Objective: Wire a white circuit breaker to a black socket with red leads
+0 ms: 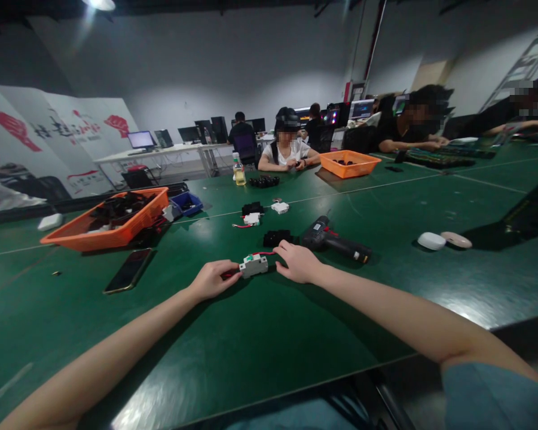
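Observation:
A small white circuit breaker [253, 264] with a green lever and a red wire lies on the green table [269, 334] between my hands. My left hand [213, 279] is curled, its fingertips pinching the breaker's left end where a red wire shows. My right hand [297, 261] is closed beside the breaker's right end, fingers touching it near the red wire. Just beyond my right hand lie a black electric screwdriver [336, 239] and a black block [277, 237].
An orange basket [110, 224] of black parts, a blue bin [186, 203] and a phone [129, 270] lie at left. More breakers [252, 218] sit farther back. White oval objects [431, 240] rest at right. Other people sit across the table near another orange basket [348, 163].

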Demonstrator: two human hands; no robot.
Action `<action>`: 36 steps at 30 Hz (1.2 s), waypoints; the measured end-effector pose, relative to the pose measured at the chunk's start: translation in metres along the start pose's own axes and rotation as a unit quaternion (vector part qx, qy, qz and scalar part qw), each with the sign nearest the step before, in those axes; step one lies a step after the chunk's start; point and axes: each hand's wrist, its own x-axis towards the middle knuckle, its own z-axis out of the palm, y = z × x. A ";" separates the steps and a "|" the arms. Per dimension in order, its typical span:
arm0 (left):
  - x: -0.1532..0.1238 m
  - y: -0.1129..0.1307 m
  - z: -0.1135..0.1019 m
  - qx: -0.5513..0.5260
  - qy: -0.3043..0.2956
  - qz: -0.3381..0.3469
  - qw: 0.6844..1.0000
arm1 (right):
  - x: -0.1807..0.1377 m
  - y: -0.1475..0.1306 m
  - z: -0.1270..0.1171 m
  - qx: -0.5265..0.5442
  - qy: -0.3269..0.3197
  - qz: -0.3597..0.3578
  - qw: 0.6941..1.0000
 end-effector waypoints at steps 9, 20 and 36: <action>-0.002 -0.002 0.001 0.020 0.017 0.009 1.000 | -0.008 0.006 -0.002 0.018 -0.032 0.038 0.999; -0.001 -0.002 -0.001 0.013 0.008 0.010 1.000 | -0.011 0.008 -0.002 0.016 0.003 0.009 1.000; 0.001 -0.001 -0.002 -0.006 -0.005 -0.002 1.000 | -0.020 0.007 -0.007 0.124 -0.031 -0.106 0.986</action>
